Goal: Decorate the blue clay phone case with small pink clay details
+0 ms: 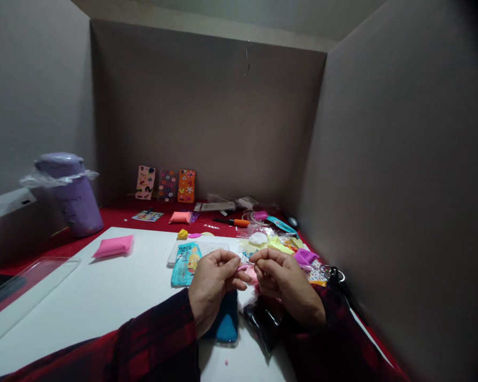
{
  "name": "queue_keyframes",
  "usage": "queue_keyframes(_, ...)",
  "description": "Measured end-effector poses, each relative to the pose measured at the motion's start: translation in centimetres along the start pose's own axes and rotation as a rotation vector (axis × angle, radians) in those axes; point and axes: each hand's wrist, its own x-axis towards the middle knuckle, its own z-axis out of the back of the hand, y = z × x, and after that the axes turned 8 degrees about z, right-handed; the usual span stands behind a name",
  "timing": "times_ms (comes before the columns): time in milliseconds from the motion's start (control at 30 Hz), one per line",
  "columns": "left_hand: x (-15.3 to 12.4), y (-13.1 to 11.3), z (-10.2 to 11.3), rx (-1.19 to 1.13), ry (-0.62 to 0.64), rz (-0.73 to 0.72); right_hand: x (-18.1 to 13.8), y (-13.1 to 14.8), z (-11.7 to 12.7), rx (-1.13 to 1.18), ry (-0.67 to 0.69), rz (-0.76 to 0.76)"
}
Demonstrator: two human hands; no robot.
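Note:
My left hand (214, 281) and my right hand (283, 281) meet above the white board (103, 297), fingertips pinched together on a small pink piece of clay (242, 268). Both wrists wear dark red plaid sleeves. Under my left hand lies a blue clay packet (227, 323), and a black packet (263, 318) lies under my right. A light blue printed packet (185, 262) sits just beyond my left hand.
A pink clay packet (113, 246) lies at the board's left. A purple jar (74, 193) wrapped in plastic stands far left. Three decorated cards (167, 184) lean on the back wall. Mixed coloured packets and tools (271, 233) crowd the right side. Cardboard walls enclose the red table (143, 209).

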Motion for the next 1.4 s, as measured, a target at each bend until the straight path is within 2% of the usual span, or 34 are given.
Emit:
queue_keyframes(233,0.4,0.0,0.5,-0.017,0.006,0.015,0.1,-0.9,0.1,-0.022,0.012,-0.025)
queue_keyframes(467,0.7,0.3,0.8,-0.004,0.010,-0.046,0.0,-0.8,-0.3,0.079,0.036,-0.081)
queue_keyframes(633,0.8,0.3,0.8,-0.028,0.014,-0.038,0.1,-0.7,-0.5,0.111,0.036,-0.113)
queue_keyframes(1400,1.6,0.4,1.3,-0.012,0.004,-0.025,0.2,-1.5,-0.8,0.103,0.081,-0.113)
